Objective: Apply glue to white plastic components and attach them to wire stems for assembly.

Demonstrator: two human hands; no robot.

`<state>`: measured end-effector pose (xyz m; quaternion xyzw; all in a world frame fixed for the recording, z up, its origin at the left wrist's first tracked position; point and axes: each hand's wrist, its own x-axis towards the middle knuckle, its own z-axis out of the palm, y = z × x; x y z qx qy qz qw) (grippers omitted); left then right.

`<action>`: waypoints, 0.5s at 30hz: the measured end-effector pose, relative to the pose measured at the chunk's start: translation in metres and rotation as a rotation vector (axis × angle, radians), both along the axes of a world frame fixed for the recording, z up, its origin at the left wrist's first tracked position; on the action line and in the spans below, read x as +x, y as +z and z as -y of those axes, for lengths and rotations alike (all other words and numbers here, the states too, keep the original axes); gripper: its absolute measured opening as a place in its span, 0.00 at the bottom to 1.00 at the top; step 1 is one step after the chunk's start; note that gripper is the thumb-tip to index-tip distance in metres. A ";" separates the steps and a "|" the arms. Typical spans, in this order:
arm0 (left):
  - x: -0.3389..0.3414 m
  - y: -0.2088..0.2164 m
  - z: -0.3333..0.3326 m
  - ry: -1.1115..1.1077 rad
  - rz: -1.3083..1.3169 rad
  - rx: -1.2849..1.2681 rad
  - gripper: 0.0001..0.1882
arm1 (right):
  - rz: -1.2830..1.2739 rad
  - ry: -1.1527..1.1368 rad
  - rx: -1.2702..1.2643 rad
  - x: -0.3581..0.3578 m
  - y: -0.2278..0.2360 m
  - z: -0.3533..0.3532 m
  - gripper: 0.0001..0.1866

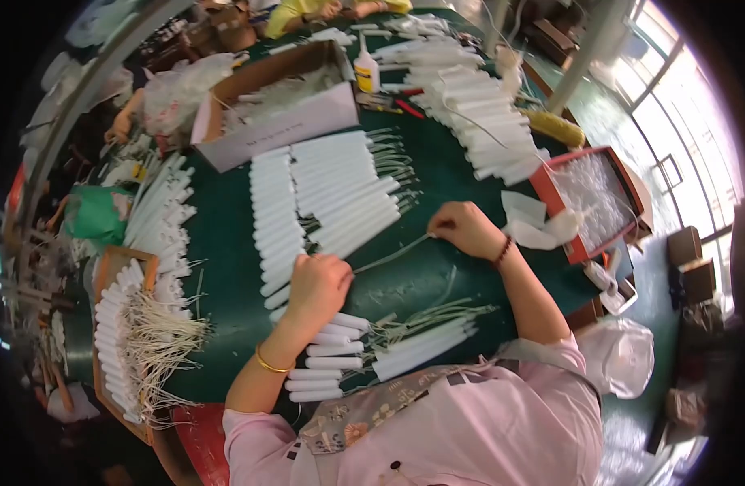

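A thin pale wire [392, 256] runs between my two hands above the green table. My right hand [467, 231] pinches its far end between thumb and fingers. The other end goes into my left hand [320, 285], whose fingers are closed round it; what else they hold is hidden. Just beyond my left hand lie rows of white candle-shaped tubes [332, 174], several with thin wires trailing to the right. Below my hands, near my body, are more white tubes [425, 348] with pale wires, and a shorter stack of white tubes [333, 362].
A wooden tray [148, 275] at left holds tubes with bundled wires. Behind stands a cardboard box [275, 134] of clear plastic pieces, near a glue bottle [367, 71] and red-handled pliers [409, 108]. A red box [595, 198] sits at right. A yellow-sleeved person [291, 16] is across the table.
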<state>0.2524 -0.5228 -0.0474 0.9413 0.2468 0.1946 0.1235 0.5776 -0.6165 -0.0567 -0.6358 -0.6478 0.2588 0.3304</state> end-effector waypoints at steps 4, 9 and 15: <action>-0.003 0.004 0.000 0.063 -0.079 -0.056 0.06 | -0.011 0.040 -0.022 0.018 0.024 -0.004 0.14; 0.007 0.006 0.002 0.030 -0.085 -0.031 0.07 | 0.838 -0.357 0.134 0.085 0.003 -0.004 0.12; 0.018 -0.002 -0.004 0.025 -0.099 -0.059 0.05 | 0.878 -0.287 0.245 0.069 0.002 -0.017 0.16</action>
